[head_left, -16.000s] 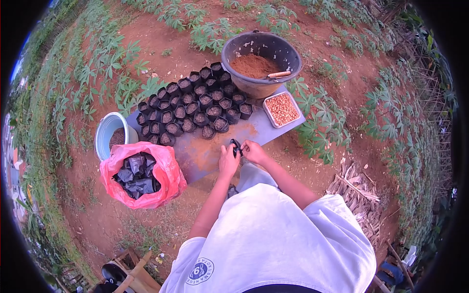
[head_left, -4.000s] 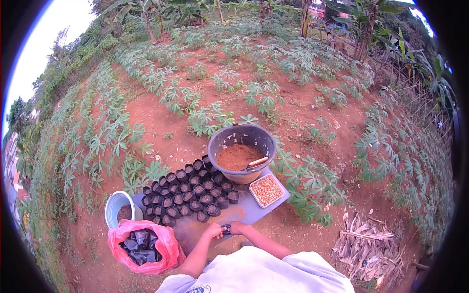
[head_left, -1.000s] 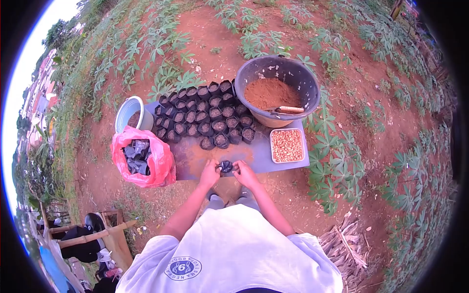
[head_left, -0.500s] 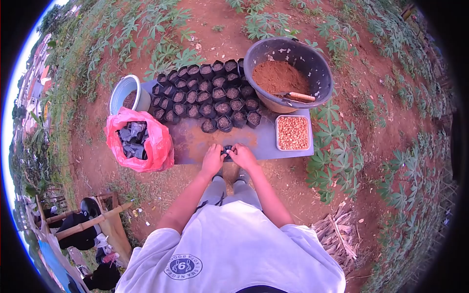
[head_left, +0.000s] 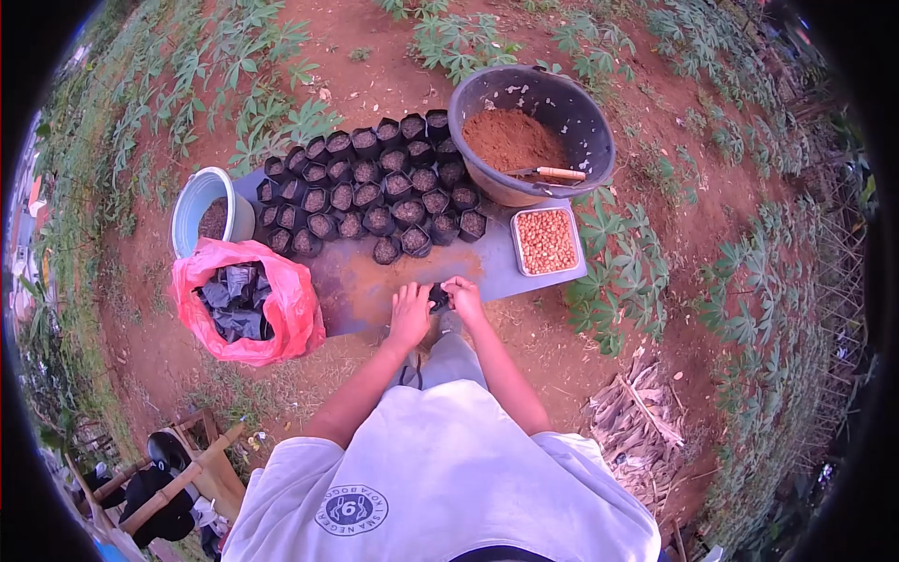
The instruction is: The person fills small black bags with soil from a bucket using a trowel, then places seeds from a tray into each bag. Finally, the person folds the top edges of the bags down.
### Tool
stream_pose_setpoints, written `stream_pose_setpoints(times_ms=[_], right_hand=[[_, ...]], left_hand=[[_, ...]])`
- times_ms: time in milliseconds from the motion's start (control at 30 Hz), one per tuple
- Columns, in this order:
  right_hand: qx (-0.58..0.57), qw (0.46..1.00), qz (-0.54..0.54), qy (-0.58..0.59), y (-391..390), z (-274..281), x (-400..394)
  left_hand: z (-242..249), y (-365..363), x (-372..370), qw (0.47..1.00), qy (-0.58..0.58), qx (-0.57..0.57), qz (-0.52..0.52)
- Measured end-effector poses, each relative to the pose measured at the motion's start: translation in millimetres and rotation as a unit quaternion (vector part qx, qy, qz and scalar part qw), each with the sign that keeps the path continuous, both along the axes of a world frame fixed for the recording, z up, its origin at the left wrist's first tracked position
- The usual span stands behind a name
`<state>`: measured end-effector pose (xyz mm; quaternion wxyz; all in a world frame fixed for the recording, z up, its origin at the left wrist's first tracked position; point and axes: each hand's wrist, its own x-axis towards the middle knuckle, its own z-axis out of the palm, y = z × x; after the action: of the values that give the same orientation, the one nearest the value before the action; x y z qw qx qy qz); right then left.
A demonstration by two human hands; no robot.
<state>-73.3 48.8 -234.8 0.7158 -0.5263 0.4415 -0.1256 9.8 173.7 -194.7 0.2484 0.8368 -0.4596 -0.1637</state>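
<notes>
Over the near edge of the table, a small black plastic planting bag [head_left: 437, 297] is between my two hands. My right hand [head_left: 463, 298] pinches its right side with bent fingers. My left hand [head_left: 409, 316] grips the left side, fingertips against the plastic. Beyond them stand rows of black planting bags [head_left: 378, 221] filled with dark soil. A pink plastic bag [head_left: 298, 314] holding folded black bags is at my left. To the right lies a white tray of yellowish-orange kernels [head_left: 546, 242].
A large dark basin [head_left: 599, 155] of reddish soil, with a wooden-handled tool [head_left: 562, 173] in it, stands at the back right. A light-blue bucket [head_left: 242, 221] with soil is at the left. Leafy plants [head_left: 623, 272] flank the table [head_left: 351, 298].
The view has turned slightly, so the table looks tilted and shifted left. My hands have moved a little apart, and more of the small black bag shows between them.
</notes>
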Motion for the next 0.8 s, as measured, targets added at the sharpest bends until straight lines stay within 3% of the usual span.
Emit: stream_pose_setpoints(times_ms=[67,100,200,267,400,467,500,600,667,800], right_hand=[[0.119,0.992,-0.051,-0.010,-1,3,-1],[0.117,0.992,-0.055,-0.012,0,1,-1],[0.042,0.998,-0.042,0.014,4,-4,-2],[-0.172,0.983,-0.041,0.051,4,-8,-5],[-0.192,0.979,0.023,0.063,-2,27,-8],[-0.354,0.923,0.136,0.065,-5,22,-8],[-0.357,0.923,0.131,0.064,-3,19,-7],[-0.301,0.950,0.072,0.049,7,3,-4],[-0.069,0.985,-0.148,-0.048,10,-13,-2],[-0.056,0.995,-0.084,0.001,4,4,-5]], left_hand=[[0,-2,5,1.000,-0.015,0.007,-0.013],[1,-2,6,1.000,-0.009,0.015,-0.021],[5,-2,11,0.999,-0.002,0.001,-0.043],[6,-3,15,0.998,0.000,-0.024,-0.057],[4,-1,22,0.995,0.013,-0.025,-0.098],[3,-3,25,0.994,0.009,-0.028,-0.110],[4,-2,25,0.994,0.016,-0.020,-0.107],[4,1,27,0.995,0.028,-0.008,-0.101],[3,0,23,0.995,0.038,-0.005,-0.092],[0,4,27,0.995,0.032,0.000,-0.095]])
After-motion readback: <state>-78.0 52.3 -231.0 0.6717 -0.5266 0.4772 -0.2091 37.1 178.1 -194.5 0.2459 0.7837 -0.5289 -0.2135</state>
